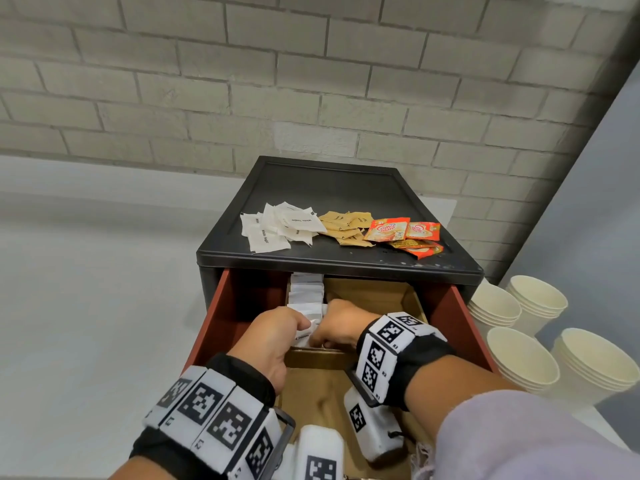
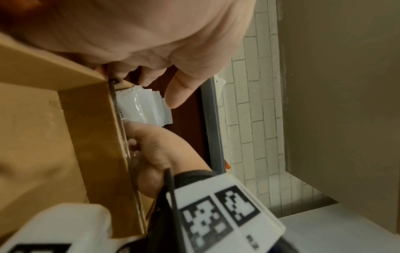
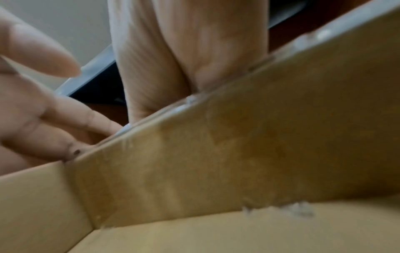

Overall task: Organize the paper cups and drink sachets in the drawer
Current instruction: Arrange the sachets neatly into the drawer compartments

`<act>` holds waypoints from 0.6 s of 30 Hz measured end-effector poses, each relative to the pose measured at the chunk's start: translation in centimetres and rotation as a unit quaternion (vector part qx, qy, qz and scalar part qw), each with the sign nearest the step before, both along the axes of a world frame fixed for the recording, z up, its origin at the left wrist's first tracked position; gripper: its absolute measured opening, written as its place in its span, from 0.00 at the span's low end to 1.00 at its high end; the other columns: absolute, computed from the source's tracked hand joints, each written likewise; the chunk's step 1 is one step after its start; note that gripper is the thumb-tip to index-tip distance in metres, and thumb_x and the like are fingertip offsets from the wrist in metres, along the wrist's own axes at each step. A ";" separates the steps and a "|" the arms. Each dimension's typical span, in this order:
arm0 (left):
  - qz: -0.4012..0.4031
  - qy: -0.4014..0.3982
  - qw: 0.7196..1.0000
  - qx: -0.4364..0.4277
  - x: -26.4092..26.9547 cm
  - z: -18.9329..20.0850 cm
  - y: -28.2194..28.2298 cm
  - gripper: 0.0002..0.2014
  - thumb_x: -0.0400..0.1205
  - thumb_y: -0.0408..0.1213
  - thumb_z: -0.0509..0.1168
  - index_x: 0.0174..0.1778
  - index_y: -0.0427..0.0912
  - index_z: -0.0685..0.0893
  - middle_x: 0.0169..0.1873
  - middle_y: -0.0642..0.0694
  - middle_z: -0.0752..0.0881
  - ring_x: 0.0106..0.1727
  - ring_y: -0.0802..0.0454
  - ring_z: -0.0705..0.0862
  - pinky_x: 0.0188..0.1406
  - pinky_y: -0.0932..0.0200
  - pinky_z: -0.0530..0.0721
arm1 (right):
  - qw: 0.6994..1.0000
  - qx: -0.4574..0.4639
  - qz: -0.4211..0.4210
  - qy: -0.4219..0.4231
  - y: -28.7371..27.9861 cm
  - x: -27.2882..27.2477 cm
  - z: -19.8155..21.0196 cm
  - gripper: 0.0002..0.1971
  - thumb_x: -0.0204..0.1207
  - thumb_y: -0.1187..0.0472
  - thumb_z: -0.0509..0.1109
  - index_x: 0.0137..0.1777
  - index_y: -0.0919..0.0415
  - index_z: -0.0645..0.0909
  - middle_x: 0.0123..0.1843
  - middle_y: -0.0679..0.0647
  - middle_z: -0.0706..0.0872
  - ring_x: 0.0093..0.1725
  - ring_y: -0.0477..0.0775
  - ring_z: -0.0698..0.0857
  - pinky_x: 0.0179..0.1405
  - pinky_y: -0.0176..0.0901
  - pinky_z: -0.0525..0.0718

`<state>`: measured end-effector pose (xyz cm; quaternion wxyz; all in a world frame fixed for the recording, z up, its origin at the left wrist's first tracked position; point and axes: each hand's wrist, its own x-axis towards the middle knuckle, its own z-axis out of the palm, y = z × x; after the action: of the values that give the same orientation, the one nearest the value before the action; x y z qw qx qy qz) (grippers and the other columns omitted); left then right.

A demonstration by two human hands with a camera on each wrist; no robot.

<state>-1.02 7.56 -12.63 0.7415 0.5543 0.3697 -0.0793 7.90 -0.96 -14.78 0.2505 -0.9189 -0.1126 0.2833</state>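
Observation:
The red-brown drawer (image 1: 214, 317) is pulled out, with brown cardboard dividers (image 1: 315, 355) inside. A row of white sachets (image 1: 306, 289) stands on edge in the middle compartment. My left hand (image 1: 284, 323) reaches in from the left and pinches the near end of that stack (image 2: 142, 106) between thumb and curled fingers. My right hand (image 1: 332, 327) comes in from the right, its fingers (image 3: 65, 123) fairly straight, reaching over the divider wall (image 3: 238, 137) to the same sachets. Their tips are hidden behind the cardboard.
On the black cabinet top (image 1: 329, 188) lie loose piles of white sachets (image 1: 280, 226), brown sachets (image 1: 346, 226) and orange sachets (image 1: 405, 233). Stacks of cream paper cups (image 1: 519, 355) stand to the right of the cabinet. A brick wall is behind.

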 end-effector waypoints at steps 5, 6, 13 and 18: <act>-0.009 -0.018 0.999 -0.033 0.0 0.4 0.0 0.11 0.81 0.27 0.59 0.59 0.35 0.76 0.40 0.34 0.79 0.37 0.40 0.80 0.35 0.47 0.82 | 0.995 -0.031 -0.005 -0.094 0.8 -0.2 -0.4 0.16 0.71 0.60 0.75 0.57 0.66 0.82 0.54 0.59 0.87 0.55 0.57 0.86 0.53 0.45 0.83; -0.008 -0.017 0.999 -0.032 0.1 0.4 0.0 0.10 0.81 0.27 0.59 0.58 0.34 0.77 0.40 0.34 0.79 0.36 0.40 0.79 0.36 0.46 0.83 | 0.994 -0.029 -0.005 -0.109 0.8 -0.2 -0.3 0.17 0.71 0.59 0.75 0.58 0.66 0.82 0.55 0.59 0.86 0.55 0.57 0.86 0.53 0.45 0.83; 0.010 -0.015 1.000 -0.024 0.2 -0.3 0.1 0.05 0.80 0.28 0.59 0.50 0.35 0.79 0.38 0.37 0.79 0.38 0.42 0.80 0.49 0.44 0.83 | 0.999 0.044 0.016 -0.018 0.3 -0.1 -0.1 0.11 0.67 0.61 0.79 0.34 0.58 0.76 0.34 0.53 0.82 0.37 0.52 0.82 0.44 0.47 0.84; -0.017 -0.037 0.999 0.001 1.0 -0.2 0.2 0.36 0.78 0.22 0.59 0.81 0.53 0.61 0.64 0.32 0.74 0.66 0.33 0.77 0.66 0.36 0.77 | 0.999 0.017 0.035 0.030 -0.2 0.2 0.4 0.12 0.68 0.51 0.77 0.39 0.57 0.78 0.33 0.52 0.81 0.35 0.50 0.80 0.34 0.39 0.74</act>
<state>-0.03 7.76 -12.84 0.7524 0.5641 0.3327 -0.0708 8.14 -1.18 -14.41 0.2592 -0.9011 -0.1417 0.3174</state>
